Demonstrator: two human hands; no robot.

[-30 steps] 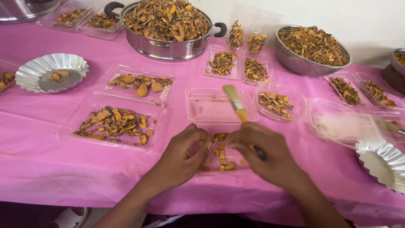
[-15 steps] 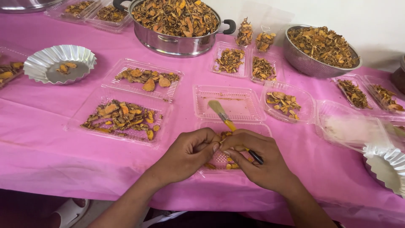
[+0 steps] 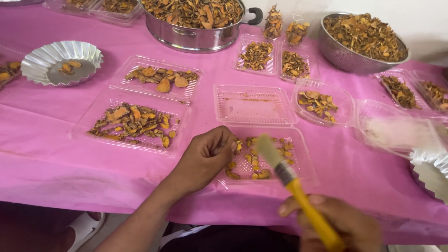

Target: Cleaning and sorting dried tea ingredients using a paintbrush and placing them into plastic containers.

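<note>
The left hand rests with curled fingers on the clear plastic tray of orange dried slices. At five o'clock from it, the right hand grips a yellow-handled brush, bristles tilted over the tray.

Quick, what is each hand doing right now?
Left hand: fingers curled at the edge of the clear plastic tray of orange dried slices; whether it grips anything cannot be told.
Right hand: closed around the yellow-handled brush.
</note>
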